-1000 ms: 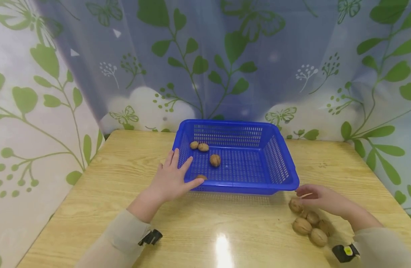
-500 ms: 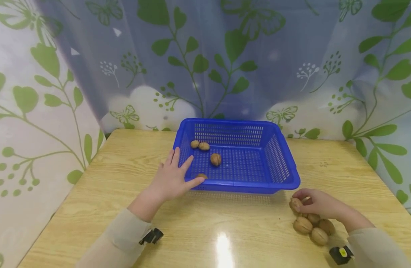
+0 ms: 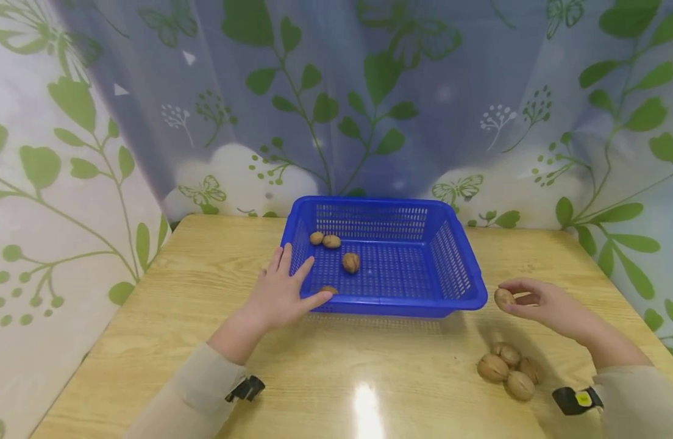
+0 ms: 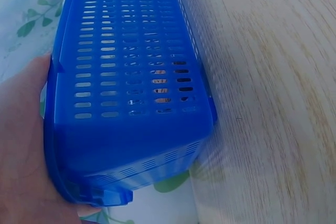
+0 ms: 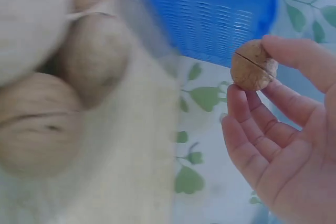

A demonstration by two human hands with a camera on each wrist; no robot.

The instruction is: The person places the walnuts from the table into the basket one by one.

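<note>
Between the thumb and fingertips of my right hand point(image 3: 553, 310) a brown walnut point(image 3: 503, 299) is pinched, just off the right corner of the blue plastic basket point(image 3: 397, 303). The right wrist view shows the seam line across this walnut's shell. My left hand point(image 3: 276, 299) rests on the basket's near-left corner, fingers spread over the left rim and thumb along the front rim. Inside the basket, toward its left side, lie several walnuts point(image 3: 350, 263), one partly hidden by the front rim. More walnuts point(image 3: 492, 367) sit in a small cluster on the table below my right hand.
The light wooden table point(image 3: 336, 366) carries the basket near its back edge. Behind it hangs a blue and white cloth point(image 3: 336, 110) printed with green leaves and butterflies. Black cameras are strapped at both wrists.
My right hand has reached the cluster's far walnut, pinched it and lifted it up and away toward the basket's right corner. My left hand stays on the basket.
</note>
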